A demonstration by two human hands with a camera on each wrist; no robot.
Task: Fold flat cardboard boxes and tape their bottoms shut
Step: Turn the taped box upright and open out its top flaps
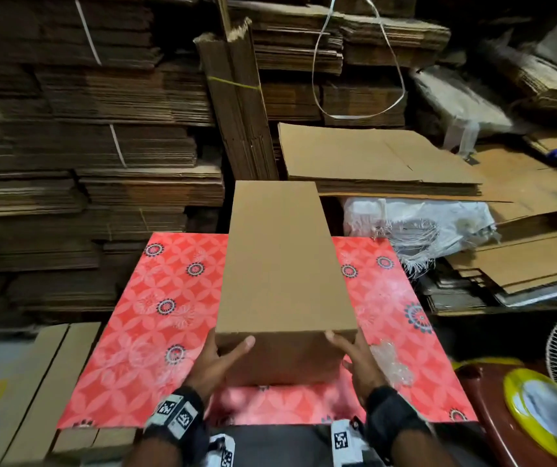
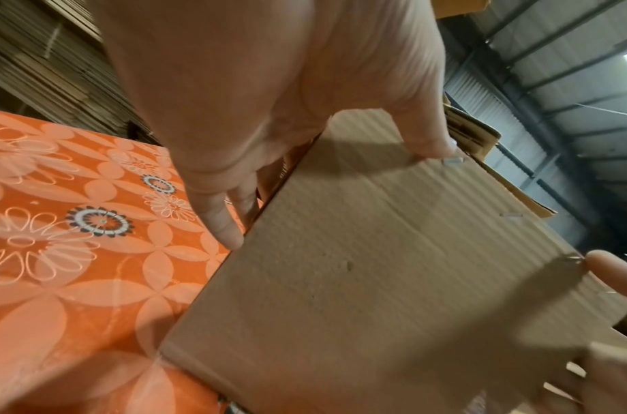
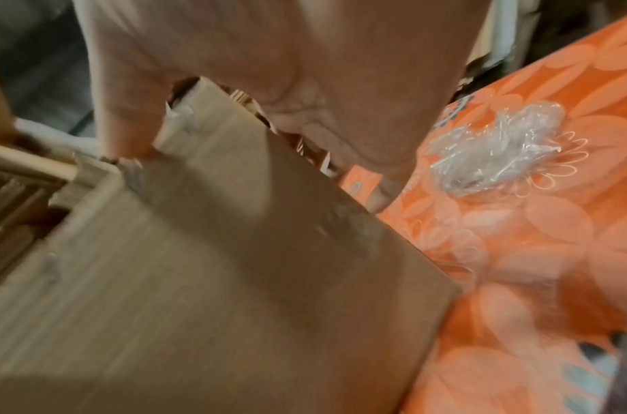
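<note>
Here, a cardboard box (image 1: pixel 284 264) stands on a red flowered tablecloth (image 1: pixel 155 298), its near end grasped by the left hand (image 1: pixel 218 362) and right hand (image 1: pixel 359 360).

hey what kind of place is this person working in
Likely a cardboard box storeroom or packing workshop: strapped stacks of flat cardboard fill the back, loose flat sheets lie nearby, and both hands hold a folded box.

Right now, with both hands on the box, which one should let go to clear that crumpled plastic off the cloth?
Right, probably. The crumpled plastic lies just beside the right hand; the left hand grips the box on the far side.
</note>
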